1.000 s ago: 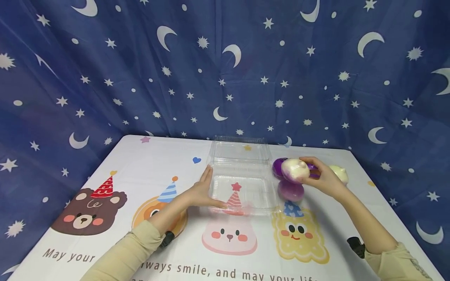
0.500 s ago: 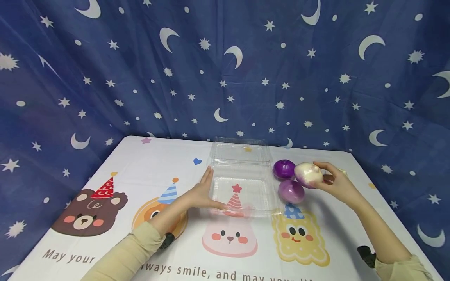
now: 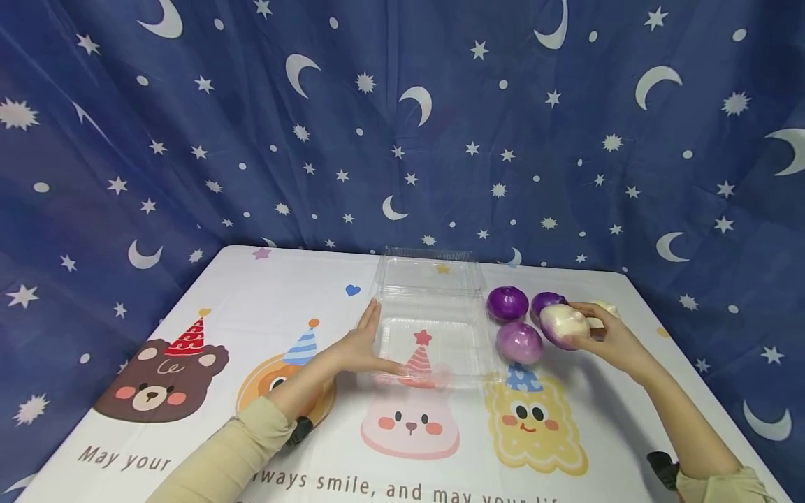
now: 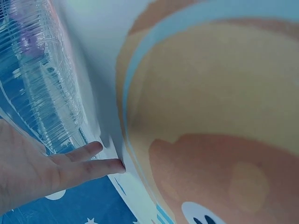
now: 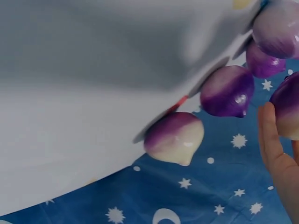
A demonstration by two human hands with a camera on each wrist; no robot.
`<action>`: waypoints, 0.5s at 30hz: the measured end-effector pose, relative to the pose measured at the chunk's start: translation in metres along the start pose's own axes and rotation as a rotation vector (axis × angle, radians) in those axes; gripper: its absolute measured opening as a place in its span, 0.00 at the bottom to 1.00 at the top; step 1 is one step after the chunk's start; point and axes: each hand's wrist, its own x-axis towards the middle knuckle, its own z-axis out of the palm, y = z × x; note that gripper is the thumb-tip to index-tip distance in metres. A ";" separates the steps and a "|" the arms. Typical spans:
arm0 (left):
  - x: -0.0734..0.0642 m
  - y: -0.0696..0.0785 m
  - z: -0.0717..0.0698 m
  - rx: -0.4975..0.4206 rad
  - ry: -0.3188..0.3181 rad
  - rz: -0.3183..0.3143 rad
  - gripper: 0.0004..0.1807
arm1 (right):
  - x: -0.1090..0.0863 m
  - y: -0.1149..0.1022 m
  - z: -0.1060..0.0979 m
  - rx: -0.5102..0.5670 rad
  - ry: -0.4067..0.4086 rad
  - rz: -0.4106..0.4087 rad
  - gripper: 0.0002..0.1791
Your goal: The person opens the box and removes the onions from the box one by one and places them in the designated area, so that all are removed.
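My right hand (image 3: 619,344) grips a white-and-purple onion (image 3: 562,326) between thumb and fingers, at the right of the table. Around it are a dark purple onion (image 3: 507,303), a lighter purple onion (image 3: 520,343) and another purple onion (image 3: 546,302) partly hidden behind the held one. A pale onion (image 3: 606,309) shows behind the right hand. My left hand (image 3: 360,347), thumb and fingers spread, rests at the left near corner of a clear plastic clamshell box (image 3: 390,328). The box stands with its lid (image 3: 430,274) folded back. In the right wrist view, the held onion (image 5: 289,105) is cut by the frame edge.
A white tablecloth (image 3: 302,279) with printed cartoon animals and lettering covers the table. Behind it hangs a dark blue curtain (image 3: 352,168) with moons and stars, close to the table's far edge.
My right hand has moved right and slightly nearer with the onion, uncovering the dark purple onion and then the purple one behind. The left hand and box have stayed put.
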 end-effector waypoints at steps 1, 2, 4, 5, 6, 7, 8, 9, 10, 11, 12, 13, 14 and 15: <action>0.001 0.000 -0.001 0.001 0.003 0.002 0.71 | 0.001 0.002 -0.001 -0.006 0.005 0.002 0.32; 0.001 0.001 -0.001 -0.001 0.006 0.004 0.71 | 0.001 0.004 -0.001 -0.010 0.007 0.004 0.32; 0.002 0.002 -0.003 -0.004 0.007 0.007 0.71 | 0.003 0.007 -0.002 -0.019 0.005 0.011 0.33; 0.002 0.002 -0.003 -0.005 0.008 0.008 0.72 | 0.003 0.009 -0.002 -0.023 0.003 0.020 0.33; 0.003 0.002 -0.004 -0.007 0.007 0.010 0.72 | 0.004 0.010 -0.002 -0.031 0.003 0.028 0.33; 0.003 0.002 -0.004 -0.014 0.005 0.010 0.71 | 0.004 0.012 -0.001 -0.037 -0.001 0.040 0.33; 0.003 0.002 -0.004 -0.015 0.002 0.011 0.72 | 0.004 0.013 -0.001 -0.044 -0.005 0.048 0.33; 0.003 0.002 -0.004 -0.016 -0.001 0.011 0.72 | 0.004 0.015 -0.001 -0.053 -0.009 0.060 0.33; 0.003 0.001 -0.003 -0.017 -0.004 0.010 0.72 | 0.003 0.017 0.000 -0.060 -0.013 0.071 0.34; 0.003 0.001 -0.003 -0.016 -0.007 0.008 0.72 | 0.003 0.019 0.000 -0.069 -0.016 0.079 0.34; 0.003 0.001 -0.003 -0.018 -0.011 0.005 0.72 | 0.002 0.021 0.001 -0.070 -0.021 0.084 0.34; 0.002 0.001 -0.002 -0.016 -0.014 0.001 0.72 | 0.002 0.022 0.001 -0.071 -0.027 0.085 0.33; 0.002 0.001 -0.002 -0.012 -0.015 -0.002 0.72 | 0.002 0.024 0.002 -0.075 -0.029 0.082 0.33; 0.002 0.001 -0.002 -0.012 -0.016 -0.005 0.72 | 0.002 0.025 0.002 -0.078 -0.029 0.077 0.33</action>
